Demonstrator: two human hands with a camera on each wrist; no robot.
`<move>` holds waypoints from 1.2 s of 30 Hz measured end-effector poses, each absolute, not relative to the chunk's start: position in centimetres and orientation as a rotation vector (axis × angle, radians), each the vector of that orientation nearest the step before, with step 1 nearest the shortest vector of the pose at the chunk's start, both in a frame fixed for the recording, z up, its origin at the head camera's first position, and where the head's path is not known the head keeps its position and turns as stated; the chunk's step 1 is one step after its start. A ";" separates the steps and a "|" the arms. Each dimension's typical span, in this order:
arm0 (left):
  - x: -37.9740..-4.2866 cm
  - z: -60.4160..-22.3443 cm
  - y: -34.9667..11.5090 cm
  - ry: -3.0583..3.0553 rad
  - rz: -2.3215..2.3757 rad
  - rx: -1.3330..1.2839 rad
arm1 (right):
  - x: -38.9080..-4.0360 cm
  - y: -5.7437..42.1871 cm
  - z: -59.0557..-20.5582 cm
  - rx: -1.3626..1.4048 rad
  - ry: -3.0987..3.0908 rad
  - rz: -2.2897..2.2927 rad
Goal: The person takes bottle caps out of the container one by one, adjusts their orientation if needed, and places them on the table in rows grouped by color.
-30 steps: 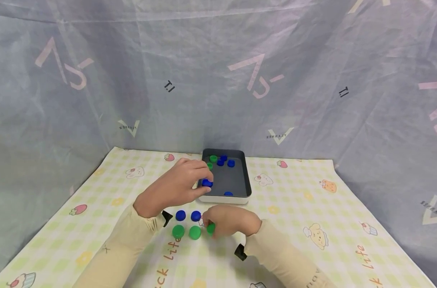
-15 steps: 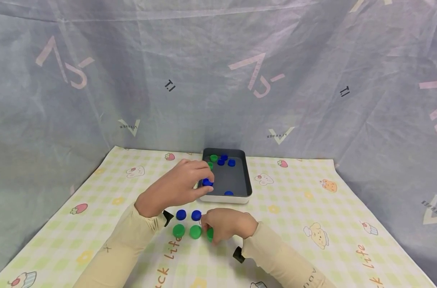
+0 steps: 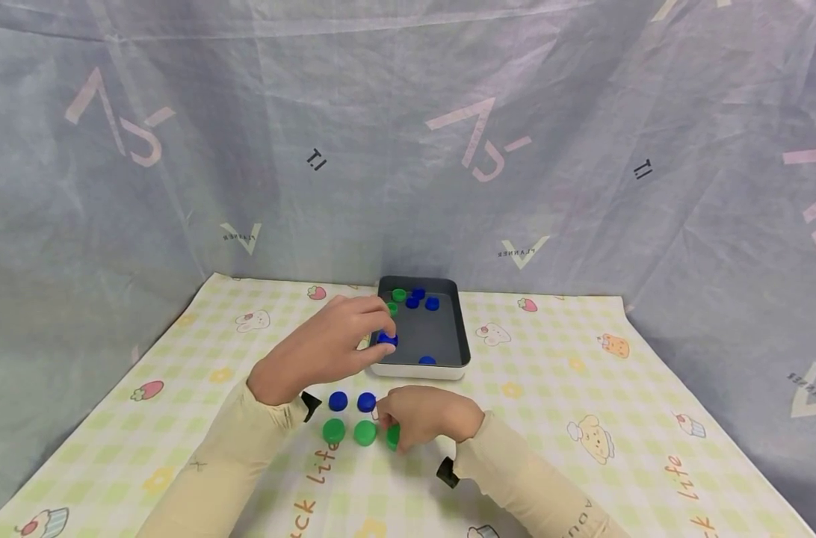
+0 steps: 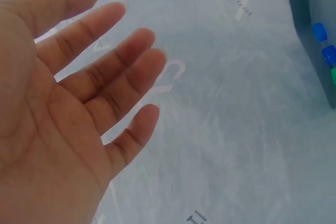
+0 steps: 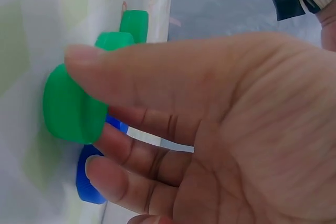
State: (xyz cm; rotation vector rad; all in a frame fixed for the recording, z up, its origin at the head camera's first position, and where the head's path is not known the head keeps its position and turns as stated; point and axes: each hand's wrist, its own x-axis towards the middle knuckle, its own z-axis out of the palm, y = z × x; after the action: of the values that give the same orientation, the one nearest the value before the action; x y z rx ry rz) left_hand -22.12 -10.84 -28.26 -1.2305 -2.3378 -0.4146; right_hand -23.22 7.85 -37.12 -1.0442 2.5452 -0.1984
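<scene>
My right hand pinches a green bottle cap between thumb and fingers, down on the tablecloth. In the head view this cap is mostly behind the fingers. To its left lie two more green caps, one near and one farther left. Behind them are two blue caps, one nearer the hand and another blue cap to its left. The right wrist view shows a blue cap close behind the fingers. My left hand hovers over the tray's left side, fingers loosely bent, holding nothing.
A dark-lined tray with a white outside stands beyond the hands. Inside it lie a green cap, a blue cap and several others. A checked, patterned cloth covers the table; a grey curtain hangs behind.
My right hand has lowered slightly, and the green cap in its fingers, tilted before, has come down in line with the other green caps. The left hand has hardly moved.
</scene>
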 end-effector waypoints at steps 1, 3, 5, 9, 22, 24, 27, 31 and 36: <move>-22.1 -28.1 -11.0 -2.328 -0.422 -1.225 | -23.2 7.9 -37.1 -1.035 2.547 -0.196; -22.0 -27.9 -11.3 -2.307 -0.435 -1.208 | -23.1 8.0 -37.0 -1.016 2.546 -0.192; -21.9 -27.7 -11.6 -2.289 -0.452 -1.195 | -23.1 8.1 -36.8 -1.000 2.550 -0.183; -21.9 -27.5 -11.9 -2.257 -0.470 -1.166 | -23.0 8.4 -36.4 -0.990 2.557 -0.152; -25.5 -29.9 -11.6 -2.241 -0.686 -0.909 | -23.2 10.6 -33.3 -0.916 2.550 -0.179; -26.9 -31.2 -11.4 -2.316 -0.735 -0.848 | -23.2 10.7 -33.2 -0.915 2.548 -0.186; -29.2 -33.2 -11.0 -2.451 -0.734 -0.756 | -23.3 10.8 -33.3 -0.919 2.538 -0.190; -32.2 -35.3 -9.7 -2.575 -0.575 -0.776 | -23.2 10.7 -33.6 -0.933 2.513 -0.190; -35.0 -36.6 -7.9 -2.713 -0.361 -0.857 | -23.2 10.8 -33.6 -0.948 2.501 -0.197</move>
State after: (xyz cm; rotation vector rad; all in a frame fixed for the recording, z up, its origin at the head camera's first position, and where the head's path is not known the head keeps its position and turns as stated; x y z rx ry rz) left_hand -34.99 -7.94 -36.56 -0.8571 -2.7127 -0.3613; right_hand -23.19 10.82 -33.59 -0.9478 2.5015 -0.1967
